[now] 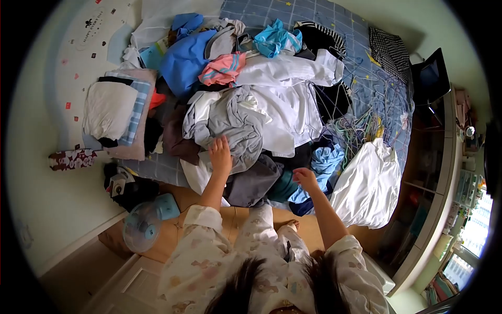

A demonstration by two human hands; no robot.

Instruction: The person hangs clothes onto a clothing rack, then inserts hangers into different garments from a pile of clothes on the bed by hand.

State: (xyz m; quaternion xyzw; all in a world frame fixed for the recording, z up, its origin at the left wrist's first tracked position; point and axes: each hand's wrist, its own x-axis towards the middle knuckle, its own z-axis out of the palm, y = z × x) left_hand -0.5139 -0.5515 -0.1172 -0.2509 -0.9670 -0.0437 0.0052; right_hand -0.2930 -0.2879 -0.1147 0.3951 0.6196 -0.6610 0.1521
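My left hand [220, 155] lies on the lower edge of a crumpled grey garment [238, 125], its fingers stretched out. My right hand [305, 179] is over a dark green cloth [283, 187], fingers partly extended and nothing visible in them. Beside that hand is a bunched light blue garment [327, 160]. A dark grey garment [253, 183] lies between my hands. Behind it, a white shirt [293, 112] spreads over the pile, and a brown cloth [179, 133] sits left of the grey garment.
Many hangers [361, 123] lie tangled on the bed [334, 21] at right, near a white garment [368, 188] at the front edge. Blue [185, 60] and coral [222, 69] clothes heap at the back. Folded items [112, 107] are stacked left. A round fan [142, 226] stands on the floor.
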